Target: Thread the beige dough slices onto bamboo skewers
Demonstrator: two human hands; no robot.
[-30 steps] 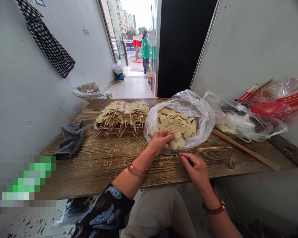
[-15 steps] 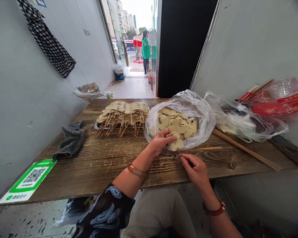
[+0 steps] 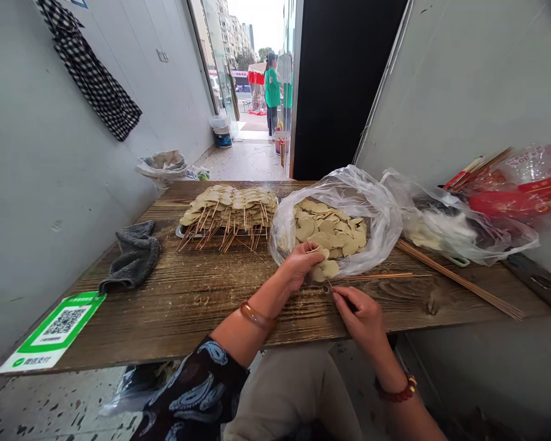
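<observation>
My left hand (image 3: pixel 302 263) is closed on a few thin, round, beige slices (image 3: pixel 327 270) at the near edge of an open clear plastic bag (image 3: pixel 382 214). Inside that bag lies a heap of similar loose slices (image 3: pixel 330 229). Between thumb and fingers, my right hand (image 3: pixel 360 311) pinches a thin wooden skewer (image 3: pixel 330 284), whose upper end meets the lowest held slice. How far the skewer runs through the slices is hidden. Left of the bag, many skewered slices (image 3: pixel 229 208) are stacked on a metal tray (image 3: pixel 180 231), their sticks pointing toward me.
Loose skewers (image 3: pixel 463 282) lie on the wooden table (image 3: pixel 202 312) at the right, near a dark flat handle (image 3: pixel 537 278) and another plastic bag (image 3: pixel 459 233). A grey cloth (image 3: pixel 133 254) and a green QR-code card (image 3: pixel 52 331) occupy the left. A person (image 3: pixel 272 89) stands outside the doorway.
My left hand has tilted the slices slightly. My right hand has shifted a little left, bringing the skewer against the lowest slice. The view has moved slightly.
</observation>
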